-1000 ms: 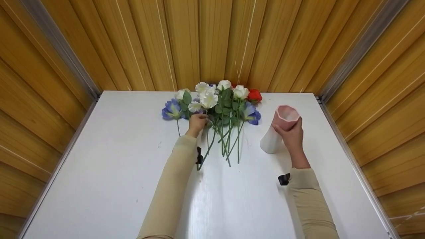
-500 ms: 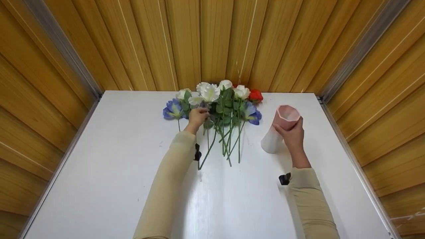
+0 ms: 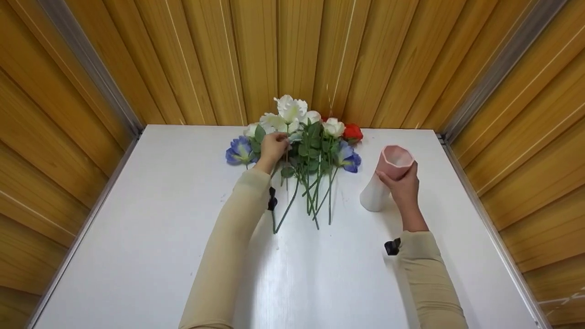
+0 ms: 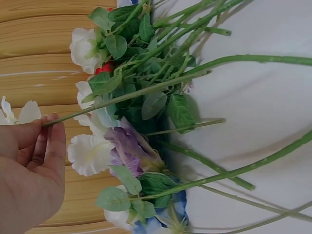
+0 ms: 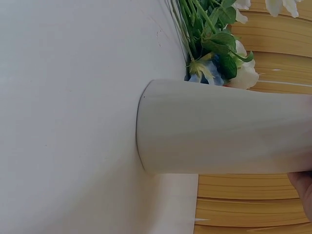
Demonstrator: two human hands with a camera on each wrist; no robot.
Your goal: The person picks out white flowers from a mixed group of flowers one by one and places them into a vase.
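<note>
The left hand (image 3: 273, 148) has moved up the frame since the earlier head views, and the white flower (image 3: 292, 108) has risen with it, its petals now in front of the wood-grain wall (image 3: 297, 50). Thumb and fingers pinch its green stem (image 4: 126, 96) just below the bloom, as the left wrist view shows. At right of centre, the right hand (image 3: 403, 189) grips the pink-and-white vase (image 3: 374, 194) near its rim; the vase stands on the white table (image 3: 137, 228). Between the hands lie green stems, white roses (image 3: 333, 127) and a red flower (image 3: 353, 132), with blue flowers (image 3: 238, 151) at either side.
</note>
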